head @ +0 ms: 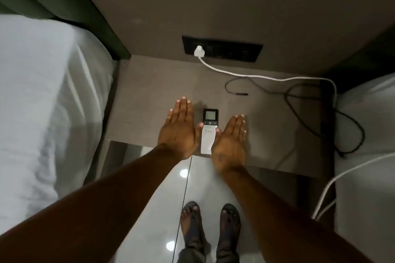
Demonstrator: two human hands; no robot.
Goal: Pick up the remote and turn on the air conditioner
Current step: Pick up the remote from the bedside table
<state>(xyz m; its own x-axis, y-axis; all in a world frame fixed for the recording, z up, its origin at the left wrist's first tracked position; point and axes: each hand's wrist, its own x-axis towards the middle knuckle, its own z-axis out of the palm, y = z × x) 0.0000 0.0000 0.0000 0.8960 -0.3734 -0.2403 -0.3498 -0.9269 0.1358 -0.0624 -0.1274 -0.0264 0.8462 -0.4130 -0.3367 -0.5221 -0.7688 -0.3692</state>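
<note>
Just beside the remote (209, 132), both hands lie flat with fingers straight and together, gripping nothing: the left hand (178, 129) on its left, the right hand (230, 142) on its right, each thumb tip at the remote's edge. That remote rests screen-up near the front edge of the grey surface (145, 100). Farther back, a white plug (199, 51) sits in a dark socket panel (235, 51).

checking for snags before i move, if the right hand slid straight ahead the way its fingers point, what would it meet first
Probably the black cable lying loose on the table, ahead of the right hand; height above the table is unclear.
</note>
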